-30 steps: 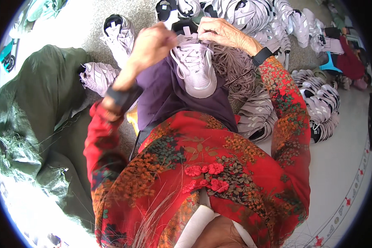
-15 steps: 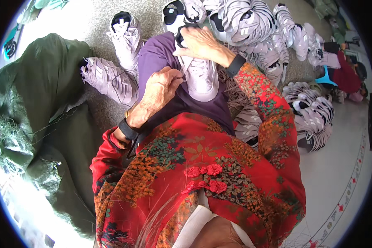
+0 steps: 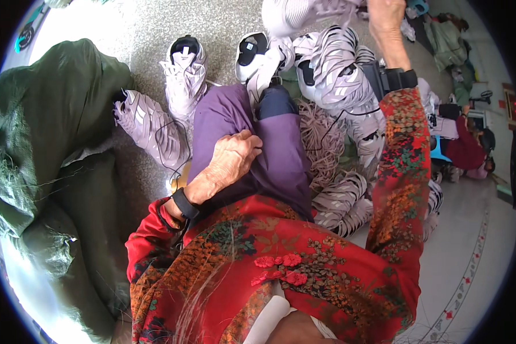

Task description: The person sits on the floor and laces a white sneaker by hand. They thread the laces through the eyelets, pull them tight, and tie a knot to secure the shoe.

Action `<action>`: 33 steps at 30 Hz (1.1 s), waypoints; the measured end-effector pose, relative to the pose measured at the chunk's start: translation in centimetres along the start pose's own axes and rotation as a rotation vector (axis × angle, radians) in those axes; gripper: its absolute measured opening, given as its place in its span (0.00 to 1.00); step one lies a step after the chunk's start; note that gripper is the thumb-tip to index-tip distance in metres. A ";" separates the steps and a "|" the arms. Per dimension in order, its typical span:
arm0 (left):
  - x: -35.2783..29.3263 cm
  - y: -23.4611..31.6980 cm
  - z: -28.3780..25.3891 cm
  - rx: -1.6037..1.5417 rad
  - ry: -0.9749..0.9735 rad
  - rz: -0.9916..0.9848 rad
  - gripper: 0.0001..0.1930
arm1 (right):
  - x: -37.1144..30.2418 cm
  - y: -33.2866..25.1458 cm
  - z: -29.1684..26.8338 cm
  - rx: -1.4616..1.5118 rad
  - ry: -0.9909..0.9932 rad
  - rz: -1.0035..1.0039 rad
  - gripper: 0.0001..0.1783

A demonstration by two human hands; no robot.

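Note:
My left hand (image 3: 235, 156) rests over my purple-clad lap with its fingers curled closed; whatever may be in them is hidden. At the top edge, a pale lilac sneaker (image 3: 304, 14) is held up, its sole toward the left. My right hand (image 3: 387, 20) is stretched far forward at the sneaker's right end and grips it, though the fingertips are partly cut off by the picture's edge. Just left of my knees lie two laced pale sneakers, one upright (image 3: 185, 71) and one on its side (image 3: 155, 129).
Beyond my knees are an open white-and-black shoe (image 3: 251, 54) and a heap of striped pale sneakers (image 3: 338, 74). A tangle of pale laces (image 3: 321, 140) lies right of my lap. Dark green fabric (image 3: 57, 126) bulks at left. Another person in dark red (image 3: 464, 146) sits far right.
The sneaker has left my lap and moved forward and right with my right hand. My left hand, staying over my lap, has shifted slightly down and right, away from its laces.

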State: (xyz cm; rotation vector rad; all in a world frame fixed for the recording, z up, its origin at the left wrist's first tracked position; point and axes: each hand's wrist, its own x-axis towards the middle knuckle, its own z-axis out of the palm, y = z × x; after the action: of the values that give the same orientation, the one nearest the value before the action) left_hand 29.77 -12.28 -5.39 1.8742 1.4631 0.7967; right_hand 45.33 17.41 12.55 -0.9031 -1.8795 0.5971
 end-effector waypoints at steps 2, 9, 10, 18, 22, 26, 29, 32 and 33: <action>0.5 -0.1 -0.2 -0.075 0.022 -0.012 0.06 | 1.6 -2.0 0.2 0.090 0.059 -0.059 0.09; 5.8 0.9 0.2 -1.021 0.117 -0.413 0.19 | 5.0 -7.8 -3.2 0.414 0.017 -0.170 0.12; 7.2 1.2 0.7 -1.178 0.093 -0.453 0.21 | 5.0 -8.8 -3.9 0.426 0.006 -0.191 0.13; 17.5 1.1 0.6 -1.793 0.020 -0.644 0.54 | 4.8 -18.5 -8.1 0.427 -0.059 -0.450 0.15; 19.5 1.2 -0.1 -1.905 0.171 -0.668 0.65 | 2.2 -20.8 -8.6 0.484 -0.052 -0.464 0.15; 20.8 -1.4 3.9 -1.786 0.472 -0.792 0.45 | 0.1 -19.1 -11.3 0.705 -0.066 -0.283 0.14; 23.4 -6.0 7.5 -1.923 0.589 -0.756 0.23 | 0.4 -18.4 -14.3 0.747 -0.021 -0.216 0.14; 22.7 -6.5 4.9 -2.063 0.734 -0.358 0.14 | -2.4 -16.2 -13.6 0.456 0.143 -0.327 0.14; 19.9 -5.0 1.0 -1.949 0.726 -0.346 0.15 | -3.8 -13.9 -12.3 0.413 0.243 -0.295 0.14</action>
State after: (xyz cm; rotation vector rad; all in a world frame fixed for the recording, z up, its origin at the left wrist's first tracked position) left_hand 31.59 8.03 -8.24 -0.1605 0.5235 1.7670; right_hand 52.73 6.24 25.95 -0.3996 -1.5529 0.6313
